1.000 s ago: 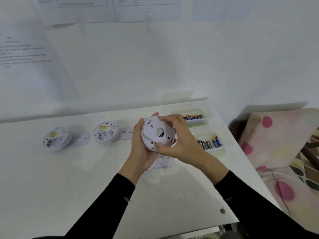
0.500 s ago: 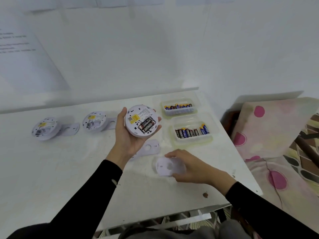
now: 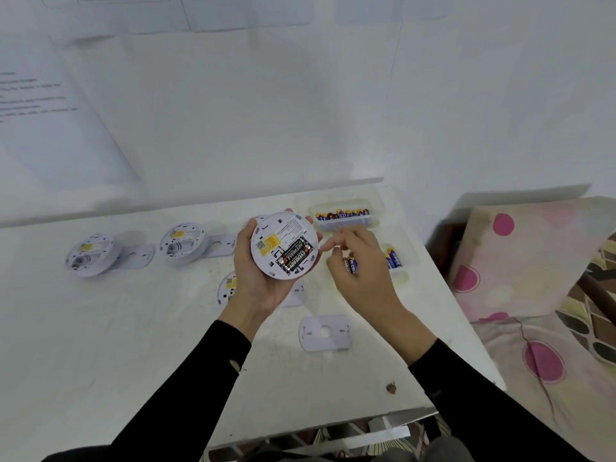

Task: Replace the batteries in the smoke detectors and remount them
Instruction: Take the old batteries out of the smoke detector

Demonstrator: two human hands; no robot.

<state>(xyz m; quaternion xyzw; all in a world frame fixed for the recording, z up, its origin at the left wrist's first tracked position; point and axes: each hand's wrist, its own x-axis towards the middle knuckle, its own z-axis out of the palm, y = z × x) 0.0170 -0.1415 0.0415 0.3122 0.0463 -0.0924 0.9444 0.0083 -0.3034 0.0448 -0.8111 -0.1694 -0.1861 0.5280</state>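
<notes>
My left hand (image 3: 258,278) grips a round white smoke detector (image 3: 283,246) back side up, with two black batteries (image 3: 295,258) in its compartment. My right hand (image 3: 361,265) hovers just right of it with loosely curled fingers, holding nothing, above a clear tray of batteries (image 3: 395,261). A detached white mounting plate (image 3: 325,332) lies on the white table (image 3: 100,345) below the hands. A second tray of batteries (image 3: 343,216) sits further back. Another detector (image 3: 228,288) lies partly hidden under my left hand.
Two opened detectors (image 3: 91,255) (image 3: 183,243) lie at the left, each with a mounting plate (image 3: 136,256) (image 3: 221,245) beside it. A patterned pink cushion (image 3: 540,278) is to the right of the table. The wall behind carries paper sheets (image 3: 43,105). A small brown scrap (image 3: 390,388) lies near the front edge.
My right hand took the mounting plate off the detector, laid it on the table, let go and rose towards the detector. The left hand turned the detector battery side up.
</notes>
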